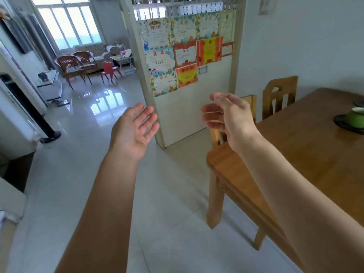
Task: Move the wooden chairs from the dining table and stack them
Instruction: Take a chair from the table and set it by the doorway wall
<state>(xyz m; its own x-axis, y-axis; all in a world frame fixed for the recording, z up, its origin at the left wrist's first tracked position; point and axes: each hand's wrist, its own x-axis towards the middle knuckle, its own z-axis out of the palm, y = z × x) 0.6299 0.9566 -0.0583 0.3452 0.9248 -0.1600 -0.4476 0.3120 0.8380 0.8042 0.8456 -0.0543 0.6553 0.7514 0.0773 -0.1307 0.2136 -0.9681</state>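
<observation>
A wooden dining table (307, 154) fills the right side. Two wooden chairs stand at its far end: one with a slotted back (279, 95) near the wall, and a nearer one (251, 104) mostly hidden behind my right hand. My right hand (228, 117) is raised in front of that nearer chair, fingers apart and empty, not touching it. My left hand (134, 129) is held out palm up over the floor to the left, open and empty.
A partition wall (187, 107) covered with colourful certificates stands just beyond the chairs. A green bowl on a dark saucer (352, 119) sits on the table. Pale tiled floor (78, 164) opens to the left toward a living room with wicker chairs (72, 66).
</observation>
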